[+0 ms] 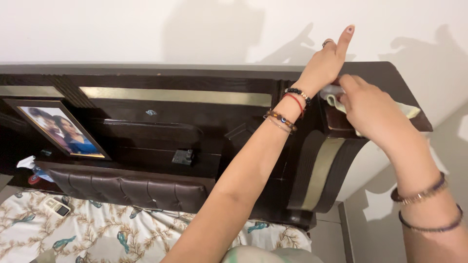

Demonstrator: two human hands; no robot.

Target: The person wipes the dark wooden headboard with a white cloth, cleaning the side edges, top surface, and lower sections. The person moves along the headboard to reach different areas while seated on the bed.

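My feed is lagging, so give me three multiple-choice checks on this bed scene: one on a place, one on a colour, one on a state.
1. Where does the framed photo stand?
A. on the headboard shelf, at the left
B. on the bed sheet
C. on the wall

2. What colour is the headboard?
A. white
B. dark brown
C. blue

3. What is the right hand doing?
A. hanging free
B. pressing a pale cloth on the headboard's corner
C. holding the remote

Key: 1 A, the frame leans in the left recess. 2 B, the wood is dark brown. 3 B, its fingers lie on the cloth.
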